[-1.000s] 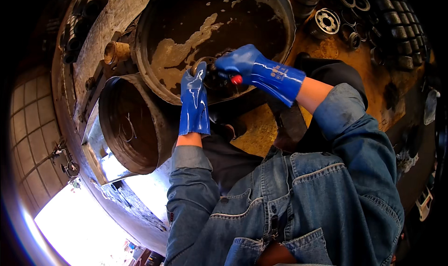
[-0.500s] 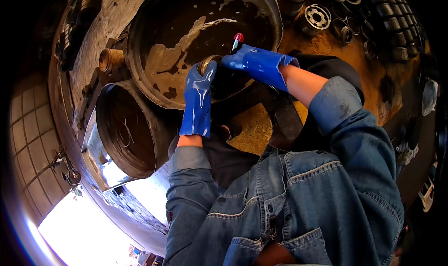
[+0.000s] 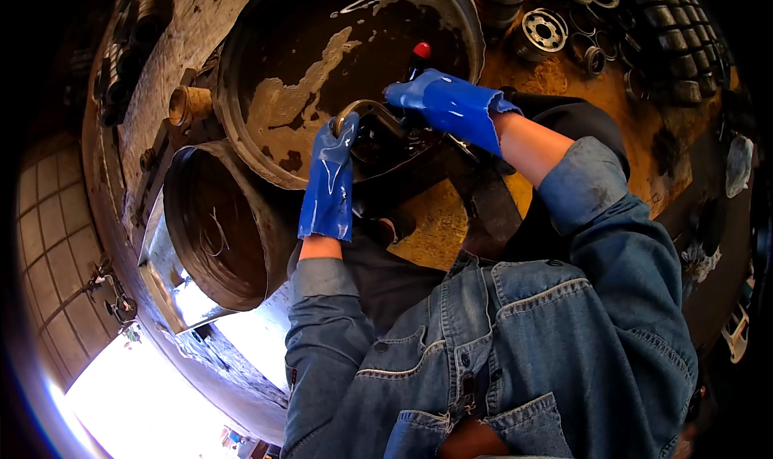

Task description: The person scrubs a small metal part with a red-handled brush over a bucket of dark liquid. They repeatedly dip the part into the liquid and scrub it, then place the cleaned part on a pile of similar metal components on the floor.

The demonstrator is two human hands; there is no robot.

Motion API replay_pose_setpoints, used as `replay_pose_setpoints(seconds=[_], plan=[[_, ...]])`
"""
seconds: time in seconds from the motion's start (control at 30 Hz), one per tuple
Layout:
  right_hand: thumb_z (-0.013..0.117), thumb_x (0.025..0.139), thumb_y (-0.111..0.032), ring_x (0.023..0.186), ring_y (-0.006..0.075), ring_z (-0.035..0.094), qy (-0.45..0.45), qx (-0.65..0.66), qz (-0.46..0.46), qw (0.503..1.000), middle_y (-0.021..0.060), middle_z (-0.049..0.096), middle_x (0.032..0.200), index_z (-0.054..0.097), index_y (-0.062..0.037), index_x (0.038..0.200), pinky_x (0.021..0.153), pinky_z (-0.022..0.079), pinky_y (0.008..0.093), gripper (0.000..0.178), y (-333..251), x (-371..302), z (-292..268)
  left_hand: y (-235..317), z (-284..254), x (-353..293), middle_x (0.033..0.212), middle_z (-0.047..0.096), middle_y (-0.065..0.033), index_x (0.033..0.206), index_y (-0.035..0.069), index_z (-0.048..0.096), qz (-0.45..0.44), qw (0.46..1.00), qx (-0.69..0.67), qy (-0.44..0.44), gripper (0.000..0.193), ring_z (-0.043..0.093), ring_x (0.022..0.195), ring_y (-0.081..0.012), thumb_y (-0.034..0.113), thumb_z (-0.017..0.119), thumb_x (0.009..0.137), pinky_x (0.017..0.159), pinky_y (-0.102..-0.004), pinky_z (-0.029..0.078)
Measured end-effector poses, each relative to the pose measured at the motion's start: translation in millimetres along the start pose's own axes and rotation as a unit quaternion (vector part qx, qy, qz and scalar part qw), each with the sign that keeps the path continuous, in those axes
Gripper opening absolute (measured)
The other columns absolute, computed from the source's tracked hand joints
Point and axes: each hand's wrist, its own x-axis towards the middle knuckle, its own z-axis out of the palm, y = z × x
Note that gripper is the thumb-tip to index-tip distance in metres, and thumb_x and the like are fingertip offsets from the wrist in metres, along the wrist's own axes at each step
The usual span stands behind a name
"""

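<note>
Both gloves look like rubber/PVC, glossy blue, wet sheen: left hand (image 3: 328, 173), right hand (image 3: 447, 105). We see a dark metal part (image 3: 378, 133) between them, greasy, semi-gloss. Big round basin (image 3: 250, 64) upper centre: metal, dull, crusted w/ pale flaky residue. Drum (image 3: 221, 233) centre-left: sheet metal, matt, rusty-brown. Bearings (image 3: 543, 31) upper right: bright steel, shiny. Jacket (image 3: 523, 338) lower centre: denim cloth, matt, worn. Bench top (image 3: 564, 80): rough, yellow-brown, oily.
</note>
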Motion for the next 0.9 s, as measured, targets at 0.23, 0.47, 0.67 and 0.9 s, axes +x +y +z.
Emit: replay_pose_setpoints(seconds=[0.23,0.47,0.67,0.9], plan=[[0.06,0.101,-0.032,0.088,0.0221,0.07,-0.106,0.116,-0.139,0.978,0.011,0.072,0.103,0.072,-0.0051,0.117,0.079,0.055,0.0332,0.033,46,38,16,-17,-2,22,0.111,0.073,-0.011,0.126,-0.007,0.068,-0.013,1.0,-0.01,-0.02,0.054,0.066,0.099,-0.017,0.039,0.074,0.1,0.091,-0.0313,0.051],[0.076,0.087,-0.038,0.093,0.0245,0.075,0.027,-0.502,-0.184,0.845,0.0143,0.076,0.097,0.076,-0.0119,0.111,0.081,0.061,0.0376,0.035,-10,25,51,-21,3,21,0.113,0.073,-0.0107,0.128,-0.007,0.067,-0.028,0.995,-0.084,-0.036,0.047,0.065,0.099,-0.0138,0.03,0.075,0.1,0.089,-0.0286,0.052],[0.071,0.092,-0.033,0.085,0.0277,0.075,0.152,-0.496,-0.292,0.804,0.0065,0.075,0.089,0.075,-0.0178,0.098,0.073,0.062,0.0422,0.016,20,7,23,-21,-6,19,0.115,0.073,-0.0105,0.127,-0.006,0.067,-0.059,0.99,-0.126,-0.033,0.044,0.066,0.099,-0.015,0.025,0.077,0.098,0.089,-0.028,0.053],[0.073,0.087,-0.027,0.101,0.0286,0.076,0.0,-0.664,-0.191,0.723,0.0073,0.078,0.107,0.078,-0.0188,0.112,0.08,0.061,0.0487,0.026,13,8,4,-26,-4,24,0.117,0.073,-0.0091,0.13,-0.004,0.067,-0.03,0.989,-0.139,-0.035,0.047,0.064,0.107,-0.0147,0.028,0.078,0.097,0.099,-0.0274,0.048]])
